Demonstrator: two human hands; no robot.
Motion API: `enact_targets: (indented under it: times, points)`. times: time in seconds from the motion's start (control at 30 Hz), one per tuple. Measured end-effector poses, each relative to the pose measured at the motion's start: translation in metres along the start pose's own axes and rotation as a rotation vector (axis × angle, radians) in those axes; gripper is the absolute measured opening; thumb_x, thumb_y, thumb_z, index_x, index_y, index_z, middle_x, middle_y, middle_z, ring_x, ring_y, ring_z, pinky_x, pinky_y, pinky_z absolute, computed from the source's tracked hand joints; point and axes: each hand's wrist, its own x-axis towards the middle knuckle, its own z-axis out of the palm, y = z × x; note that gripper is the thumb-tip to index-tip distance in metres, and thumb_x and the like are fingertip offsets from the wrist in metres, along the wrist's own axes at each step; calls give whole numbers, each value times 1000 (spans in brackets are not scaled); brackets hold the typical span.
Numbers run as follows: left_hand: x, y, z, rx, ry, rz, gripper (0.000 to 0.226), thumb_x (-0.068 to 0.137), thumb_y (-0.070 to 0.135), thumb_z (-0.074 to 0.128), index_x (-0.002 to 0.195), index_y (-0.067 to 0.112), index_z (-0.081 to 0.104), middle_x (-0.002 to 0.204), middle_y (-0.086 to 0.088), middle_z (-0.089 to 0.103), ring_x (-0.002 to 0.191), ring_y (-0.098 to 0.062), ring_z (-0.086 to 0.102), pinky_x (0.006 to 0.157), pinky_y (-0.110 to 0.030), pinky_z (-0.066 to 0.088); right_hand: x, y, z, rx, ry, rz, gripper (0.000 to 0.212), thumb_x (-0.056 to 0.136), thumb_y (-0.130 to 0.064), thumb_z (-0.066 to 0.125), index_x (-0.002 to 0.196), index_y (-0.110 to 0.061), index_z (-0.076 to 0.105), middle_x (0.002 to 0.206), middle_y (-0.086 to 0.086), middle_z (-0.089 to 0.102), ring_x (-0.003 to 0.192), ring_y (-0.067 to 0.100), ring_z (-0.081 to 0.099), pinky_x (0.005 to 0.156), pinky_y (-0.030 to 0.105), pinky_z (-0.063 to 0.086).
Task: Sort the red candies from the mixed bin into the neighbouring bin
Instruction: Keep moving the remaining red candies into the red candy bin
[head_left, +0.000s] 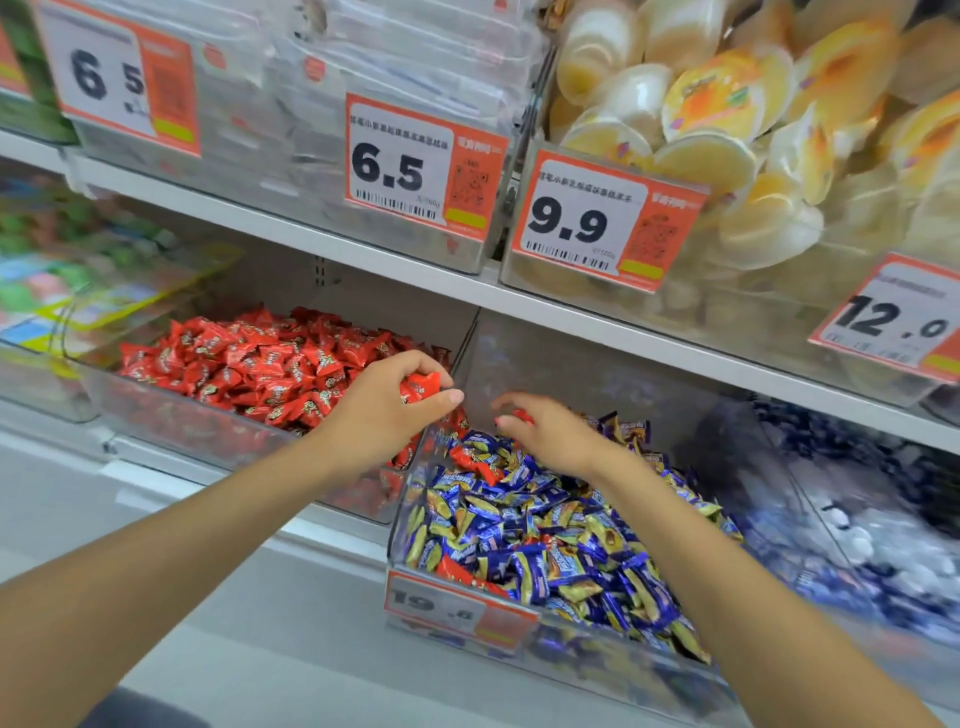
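Observation:
A clear bin (156, 410) on the left is full of red candies (244, 364). Beside it on the right, a clear mixed bin (519, 353) holds blue and yellow candies (561, 540) with a few red candies (475, 462) among them. My left hand (384, 405) hovers over the right end of the red bin and grips a red candy (421, 385) in its curled fingers. My right hand (545, 431) is over the back of the mixed bin and pinches a small red candy (521, 415) at the fingertips.
A price tag (457, 608) hangs on the mixed bin's front. The white shelf edge (363, 249) above carries bins with price cards (421, 166) and yellow jelly cups (727, 119). Another bin of dark blue sweets (872, 499) stands to the right.

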Motion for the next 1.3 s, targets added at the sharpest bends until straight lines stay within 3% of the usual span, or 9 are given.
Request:
enact_targets:
  times: [0.13,0.27,0.43,0.6,0.8,0.93,1.07,1.2,1.3]
  points:
    - [-1,0,0,11,-4,-4,5,86,28,66,88,24,63,91,8,65,87,-6,59,70,-4,40,5,-1,29,-279,-172,-27,26,89,-47,60,88,-22,56,83,-2,54,77,19,53,67,33,42]
    - [-1,-1,-1,10,-13,-14,8,86,30,66,91,24,63,95,8,65,90,-7,59,73,-8,41,6,10,22,-130,-161,14,23,86,-27,68,77,-24,47,80,-5,51,72,16,47,68,34,40]
    - [1,-2,-1,4,-13,12,8,86,28,66,89,21,64,91,9,65,86,-4,59,74,-10,41,15,-4,18,32,31,15,6,92,-17,57,94,-16,62,86,-1,64,72,13,56,73,32,47]
    - [0,-2,0,-21,-11,17,7,86,25,66,89,19,64,91,7,65,88,-5,59,79,-18,43,27,-15,37,-154,-229,83,31,85,-41,69,91,-12,60,85,-2,56,76,15,51,71,33,43]
    - [-1,-1,0,-4,-9,9,6,87,27,65,89,22,63,94,10,64,91,-1,57,79,-15,40,-3,-12,18,241,-11,50,6,90,-8,60,85,-11,63,79,-4,60,65,6,56,68,26,51]
    - [-1,0,-1,4,-13,-7,9,87,29,66,91,22,63,97,12,62,93,-1,55,79,-21,39,-40,-26,-4,500,106,121,18,92,-12,61,111,-13,61,86,3,62,64,12,61,57,18,52]
    - [-7,1,-18,62,-16,-3,11,91,31,59,95,22,62,96,10,62,82,-4,56,75,-24,44,-73,-52,-15,619,151,95,16,92,-18,62,107,-11,64,88,3,63,66,10,63,64,22,55]
    - [-11,-6,-60,87,83,-89,15,98,26,46,96,16,56,73,8,51,63,-7,46,57,-28,35,-83,-97,-13,586,199,-30,10,91,-17,63,101,-15,66,84,-1,65,65,6,64,63,19,54]
    - [-10,-20,-96,78,170,-190,24,100,31,38,97,12,51,74,2,49,71,-19,46,65,-33,33,-61,-135,-1,458,206,-121,15,90,-21,66,104,-16,67,84,-3,66,72,7,61,69,18,52]
